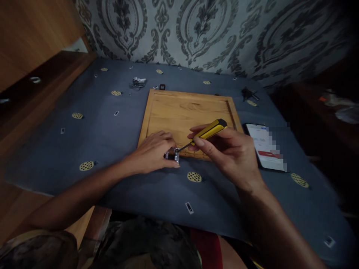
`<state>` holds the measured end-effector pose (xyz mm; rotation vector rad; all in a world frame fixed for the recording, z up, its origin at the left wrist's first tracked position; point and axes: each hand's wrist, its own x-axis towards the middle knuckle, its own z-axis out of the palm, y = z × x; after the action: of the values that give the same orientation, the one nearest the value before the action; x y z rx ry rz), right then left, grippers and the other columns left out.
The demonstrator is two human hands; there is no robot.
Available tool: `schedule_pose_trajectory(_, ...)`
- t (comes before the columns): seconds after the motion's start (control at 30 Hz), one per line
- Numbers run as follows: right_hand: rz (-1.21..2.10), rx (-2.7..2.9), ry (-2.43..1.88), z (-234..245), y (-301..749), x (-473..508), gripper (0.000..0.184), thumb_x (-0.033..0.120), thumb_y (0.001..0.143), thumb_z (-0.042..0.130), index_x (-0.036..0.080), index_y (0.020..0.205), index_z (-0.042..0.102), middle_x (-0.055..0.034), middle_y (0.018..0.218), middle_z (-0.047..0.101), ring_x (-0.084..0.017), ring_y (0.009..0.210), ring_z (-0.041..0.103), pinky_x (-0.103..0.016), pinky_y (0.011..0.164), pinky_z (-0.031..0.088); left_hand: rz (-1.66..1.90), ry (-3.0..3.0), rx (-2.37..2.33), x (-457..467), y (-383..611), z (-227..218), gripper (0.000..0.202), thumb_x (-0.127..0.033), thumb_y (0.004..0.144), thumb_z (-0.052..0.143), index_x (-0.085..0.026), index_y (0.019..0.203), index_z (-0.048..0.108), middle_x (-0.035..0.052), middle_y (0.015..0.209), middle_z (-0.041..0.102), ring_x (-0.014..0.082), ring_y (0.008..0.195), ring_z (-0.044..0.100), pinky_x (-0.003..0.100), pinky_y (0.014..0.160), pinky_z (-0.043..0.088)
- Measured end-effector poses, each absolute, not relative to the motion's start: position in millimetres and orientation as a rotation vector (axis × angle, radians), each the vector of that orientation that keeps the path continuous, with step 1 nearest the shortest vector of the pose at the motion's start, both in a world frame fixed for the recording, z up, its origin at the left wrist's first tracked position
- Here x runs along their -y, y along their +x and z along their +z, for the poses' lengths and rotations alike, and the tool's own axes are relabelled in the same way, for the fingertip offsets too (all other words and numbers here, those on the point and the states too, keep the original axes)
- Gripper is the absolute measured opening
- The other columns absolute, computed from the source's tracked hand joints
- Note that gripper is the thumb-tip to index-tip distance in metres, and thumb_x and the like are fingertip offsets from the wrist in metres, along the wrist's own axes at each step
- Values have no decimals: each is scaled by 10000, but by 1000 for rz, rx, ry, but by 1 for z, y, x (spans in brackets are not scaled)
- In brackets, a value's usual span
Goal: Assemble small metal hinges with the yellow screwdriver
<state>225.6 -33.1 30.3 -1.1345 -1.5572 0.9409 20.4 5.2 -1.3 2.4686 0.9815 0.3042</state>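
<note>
My right hand [228, 149] is closed round the yellow and black handle of a screwdriver [209, 131]. Its thin shaft slants down to the left. The tip meets a small shiny metal piece [176, 155] at the near edge of a wooden board [185, 108]. Thumb and fingers of my left hand [154, 151] pinch that metal piece, which looks partly dark; its exact kind is too small to make out. The left hand rests over the board's near left corner.
A phone [265, 147] with a lit screen lies right of the board. Behind it is a small black object [249, 93]. A bundled cable [137, 83] and a small black square part [162, 87] lie beyond the board on the blue patterned cloth [109, 138]. Wooden furniture [36, 37] borders the left.
</note>
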Motion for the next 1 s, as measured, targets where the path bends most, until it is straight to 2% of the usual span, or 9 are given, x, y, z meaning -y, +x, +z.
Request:
schedule_pose_trajectory(0.13, 954, 1533, -1119, 29, 228, 32, 362, 526, 774, 854, 203, 892, 743, -22, 836, 759, -153, 653, 741, -289, 666, 647, 289, 2491, -993, -5, 21, -2, 338, -454, 839, 821, -169, 968, 693, 64, 1013, 641, 275, 1031, 596, 382, 866, 472)
schedule_pose_trajectory(0.3, 931, 1489, -1111, 26, 222, 31, 350, 491, 740, 889, 211, 780, 683, 21, 694, 672, -135, 563, 688, -259, 559, 604, 293, 2485, -977, -6, 20, -3, 337, -449, 846, 818, -172, 992, 694, 63, 1040, 646, 276, 1055, 602, 388, 889, 472)
schedule_pose_trajectory(0.6, 1014, 1452, -1137, 21, 223, 32, 395, 553, 781, 818, 206, 776, 628, 20, 710, 629, -117, 606, 639, -247, 562, 554, 310, 2399, -1014, -2, 21, -1, 259, -395, 854, 797, -208, 998, 689, 55, 1073, 666, 280, 1071, 609, 416, 918, 480)
schedule_pose_trajectory(0.73, 1138, 1471, -1054, 25, 227, 32, 321, 481, 815, 794, 208, 887, 641, 22, 754, 656, -115, 663, 666, -258, 637, 567, 287, 2377, -1048, -4, 21, -6, 232, -403, 849, 782, -224, 975, 704, 50, 1045, 667, 272, 1014, 624, 418, 879, 498)
schedule_pose_trajectory(0.83, 1146, 1522, -994, 26, 227, 32, 282, 460, 872, 733, 204, 966, 661, 21, 721, 668, -122, 678, 670, -278, 677, 562, 320, 2360, -1039, -4, 20, -12, 224, -380, 828, 793, -234, 976, 711, 48, 1106, 679, 275, 1055, 632, 424, 920, 504)
schedule_pose_trajectory(1.0, 1117, 1531, -944, 22, 226, 31, 290, 456, 862, 764, 197, 817, 642, 22, 732, 653, -105, 656, 651, -252, 619, 514, 364, 2359, -1040, -4, 20, -16, 229, -363, 814, 788, -256, 1005, 720, 45, 1093, 687, 292, 1057, 646, 435, 909, 518)
